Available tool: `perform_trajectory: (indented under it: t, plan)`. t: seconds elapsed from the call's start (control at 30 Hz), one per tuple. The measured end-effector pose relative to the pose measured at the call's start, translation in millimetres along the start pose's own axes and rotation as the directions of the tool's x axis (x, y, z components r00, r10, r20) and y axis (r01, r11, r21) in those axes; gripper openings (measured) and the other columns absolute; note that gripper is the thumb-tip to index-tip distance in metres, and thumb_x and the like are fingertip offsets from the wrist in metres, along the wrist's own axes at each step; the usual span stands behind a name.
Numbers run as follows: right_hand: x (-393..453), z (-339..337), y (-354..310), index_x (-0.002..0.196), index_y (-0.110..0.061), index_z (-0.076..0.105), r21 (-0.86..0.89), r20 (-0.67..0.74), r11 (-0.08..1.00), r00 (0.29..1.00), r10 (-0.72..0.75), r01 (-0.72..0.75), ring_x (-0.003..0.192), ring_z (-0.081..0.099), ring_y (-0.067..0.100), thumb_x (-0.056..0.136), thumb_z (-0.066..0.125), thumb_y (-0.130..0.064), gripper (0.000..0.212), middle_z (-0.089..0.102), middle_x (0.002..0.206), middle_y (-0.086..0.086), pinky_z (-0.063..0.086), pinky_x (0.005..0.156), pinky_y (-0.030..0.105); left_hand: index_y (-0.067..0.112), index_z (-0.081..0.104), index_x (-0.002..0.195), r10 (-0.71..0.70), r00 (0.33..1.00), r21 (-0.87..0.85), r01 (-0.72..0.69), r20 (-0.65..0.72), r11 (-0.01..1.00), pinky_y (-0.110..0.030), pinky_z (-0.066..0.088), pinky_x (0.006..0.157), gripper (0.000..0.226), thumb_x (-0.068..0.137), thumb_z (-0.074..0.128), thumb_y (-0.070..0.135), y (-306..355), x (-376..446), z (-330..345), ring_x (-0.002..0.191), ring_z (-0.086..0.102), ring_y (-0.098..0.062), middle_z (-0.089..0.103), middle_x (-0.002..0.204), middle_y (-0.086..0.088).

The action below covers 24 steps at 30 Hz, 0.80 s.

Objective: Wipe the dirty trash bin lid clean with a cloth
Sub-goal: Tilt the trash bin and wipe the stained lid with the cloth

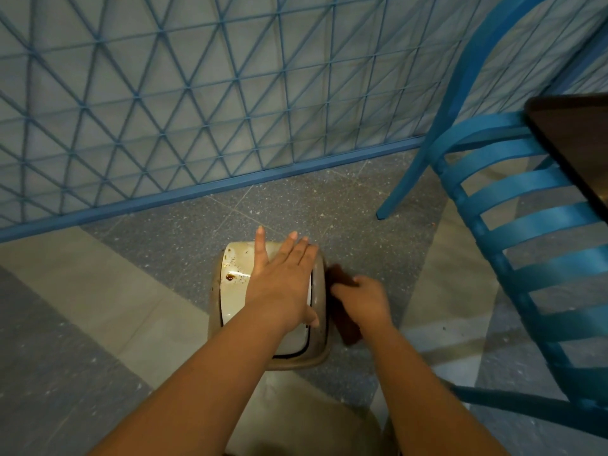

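Note:
A beige trash bin (316, 352) stands on the floor below me. Its white swing lid (235, 291) carries a brown stain and dark specks near the far left corner. My left hand (283, 281) lies flat over the right half of the lid, fingers spread and pointing away from me. My right hand (363, 299) is just right of the bin, closed around a dark brown cloth (345, 324) that hangs beside the bin's right edge. The cloth is blurred.
A blue wire-mesh fence (197, 103) with a blue base rail runs across the back. A blue slatted chair (519, 225) stands at the right, with a dark table corner (575, 143) above it. Speckled grey and beige floor tiles (98, 307) surround the bin.

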State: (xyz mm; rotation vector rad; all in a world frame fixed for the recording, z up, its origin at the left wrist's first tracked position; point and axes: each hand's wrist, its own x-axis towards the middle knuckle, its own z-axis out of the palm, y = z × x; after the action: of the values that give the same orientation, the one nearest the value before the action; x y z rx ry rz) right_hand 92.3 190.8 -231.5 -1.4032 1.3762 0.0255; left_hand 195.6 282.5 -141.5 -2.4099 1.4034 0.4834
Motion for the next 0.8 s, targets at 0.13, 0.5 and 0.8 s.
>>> perform_trajectory:
  t: [0.13, 0.5, 0.8]
  plan:
    - [24, 3, -40, 0.086, -0.017, 0.062, -0.017, -0.018, 0.998, 0.998, -0.059, 0.059, 0.075, 0.062, 0.023, 0.079, 0.065, -0.026, 0.012, 0.063, 0.076, 0.005, 0.051, 0.071, 0.033, 0.020, -0.008, 0.152, -0.007, 1.000, 0.004, 0.007, 0.003, 1.000, -0.061, -0.032, 0.098, 0.118, 0.071, 0.064, 0.066, 1, 1, 1, 0.146, -0.019, -0.015, -0.010, 0.161, 0.002]
    - [-49, -3, 46, 0.075, -0.019, 0.060, -0.031, 0.095, 0.997, 0.993, 0.072, -0.069, 0.073, 0.063, 0.019, 0.079, 0.066, -0.026, 0.011, 0.066, 0.079, 0.007, 0.051, 0.068, 0.032, 0.022, -0.007, 0.152, -0.008, 1.000, 0.035, 0.008, 0.007, 0.999, -0.063, -0.028, 0.100, 0.118, 0.069, 0.061, 0.071, 1, -1, -1, 0.146, -0.020, -0.015, -0.009, 0.161, 0.003]
    - [-72, 13, 45, 0.111, -0.024, 0.064, 0.258, -0.168, 0.945, 0.973, -0.161, 0.201, 0.089, 0.062, 0.010, 0.088, 0.059, -0.030, 0.024, 0.065, 0.099, -0.002, 0.053, 0.081, 0.033, 0.025, -0.007, 0.152, 0.145, 0.989, 0.142, -0.147, 0.029, 0.979, -0.062, -0.029, 0.100, 0.118, 0.068, 0.067, 0.064, -16, -2, -1, 0.145, -0.021, -0.014, -0.009, 0.161, 0.007]
